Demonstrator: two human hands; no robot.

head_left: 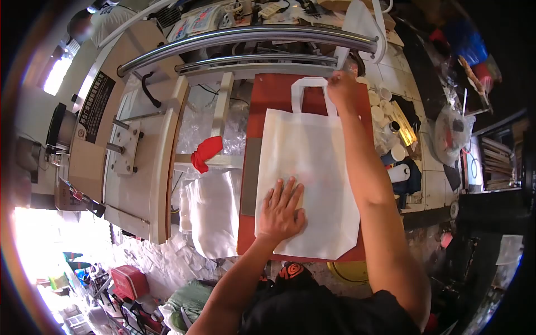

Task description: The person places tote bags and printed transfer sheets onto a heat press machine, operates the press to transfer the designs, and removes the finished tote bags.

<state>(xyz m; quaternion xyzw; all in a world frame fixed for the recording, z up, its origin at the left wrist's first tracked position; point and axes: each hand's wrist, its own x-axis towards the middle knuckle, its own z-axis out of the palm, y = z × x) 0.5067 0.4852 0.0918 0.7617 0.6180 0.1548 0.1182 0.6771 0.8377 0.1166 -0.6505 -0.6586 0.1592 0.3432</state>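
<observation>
A white bag (321, 173) lies flat on a red board (271, 95), its handle (310, 82) toward the far side. The left hand (282, 215) spreads open on its near left part, presumably steadying it; the right hand (341, 89) grips the handle's right side, likely keeping it straight.

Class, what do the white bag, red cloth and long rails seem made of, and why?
White bag: probably nonwoven fabric, mostly matte; crisp edges, no visible weave.
Red cloth: likely soft, dull textile, fibre unclear; it lies crumpled.
Long rails: apparently polished metal, perhaps steel; bright reflections streak along them.
</observation>
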